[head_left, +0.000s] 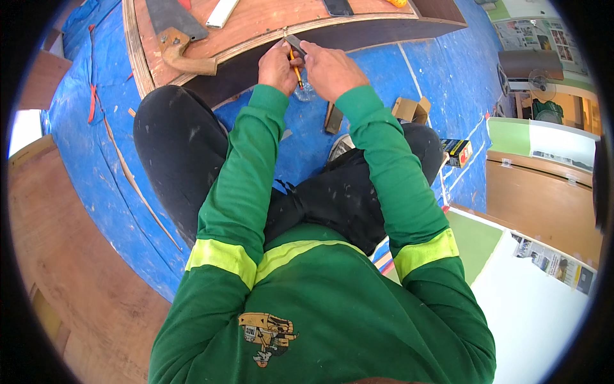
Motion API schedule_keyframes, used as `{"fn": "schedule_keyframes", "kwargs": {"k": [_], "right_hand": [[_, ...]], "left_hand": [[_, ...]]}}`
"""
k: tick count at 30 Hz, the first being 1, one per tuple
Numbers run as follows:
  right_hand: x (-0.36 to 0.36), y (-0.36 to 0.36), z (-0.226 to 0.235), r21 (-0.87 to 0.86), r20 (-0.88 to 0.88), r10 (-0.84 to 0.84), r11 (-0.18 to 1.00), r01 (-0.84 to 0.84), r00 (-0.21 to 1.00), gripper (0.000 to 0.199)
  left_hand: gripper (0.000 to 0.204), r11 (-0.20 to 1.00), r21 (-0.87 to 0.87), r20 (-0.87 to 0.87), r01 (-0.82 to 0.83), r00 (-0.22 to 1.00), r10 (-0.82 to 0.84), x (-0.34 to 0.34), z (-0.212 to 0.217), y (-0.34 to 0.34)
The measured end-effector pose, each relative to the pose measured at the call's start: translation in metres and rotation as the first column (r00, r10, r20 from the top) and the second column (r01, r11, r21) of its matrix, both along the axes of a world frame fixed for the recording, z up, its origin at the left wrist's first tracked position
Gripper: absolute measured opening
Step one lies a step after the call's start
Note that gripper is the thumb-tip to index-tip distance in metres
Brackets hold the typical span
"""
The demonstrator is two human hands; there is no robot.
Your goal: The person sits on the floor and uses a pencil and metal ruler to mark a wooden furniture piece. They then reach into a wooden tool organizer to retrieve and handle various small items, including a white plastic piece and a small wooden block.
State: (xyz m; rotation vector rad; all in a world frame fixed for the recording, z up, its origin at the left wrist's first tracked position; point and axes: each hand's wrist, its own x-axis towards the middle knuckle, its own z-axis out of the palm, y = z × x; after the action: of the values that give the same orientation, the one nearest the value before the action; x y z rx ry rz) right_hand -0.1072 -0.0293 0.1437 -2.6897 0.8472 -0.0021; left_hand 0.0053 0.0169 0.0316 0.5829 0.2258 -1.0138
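Observation:
Both my hands meet at the near edge of a plywood panel. My left hand is closed, with a yellow pencil sticking out between its fingers, pointing down. My right hand grips a short dark grey flat bar, its end close to my left fingertips and the plywood edge. Whether the left fingertips also pinch something small there, I cannot tell. Left of my hands, a handsaw with a wooden handle lies on the panel.
A white strip and a dark phone-like slab lie on the panel. Blue sheeting covers the floor. Between my legs and the panel is a dark block. Right of it stand an open cardboard box and a black-yellow box.

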Motion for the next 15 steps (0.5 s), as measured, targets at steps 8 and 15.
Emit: {"fn": "schedule_keyframes", "kwargs": {"k": [8,15], "right_hand": [[0.005,0.006,0.001,-0.069,-0.08,-0.025,0.997,0.02,0.997,0.044],[0.012,0.005,-0.004,-0.045,-0.048,-0.049,0.998,0.046,0.998,0.042]], "left_hand": [[0.023,1.0,0.009,0.01,0.025,1.0,-0.025,0.001,-0.009,-0.003],[0.025,1.0,-0.005,0.016,0.03,0.999,-0.03,0.001,-0.002,-0.003]]}}
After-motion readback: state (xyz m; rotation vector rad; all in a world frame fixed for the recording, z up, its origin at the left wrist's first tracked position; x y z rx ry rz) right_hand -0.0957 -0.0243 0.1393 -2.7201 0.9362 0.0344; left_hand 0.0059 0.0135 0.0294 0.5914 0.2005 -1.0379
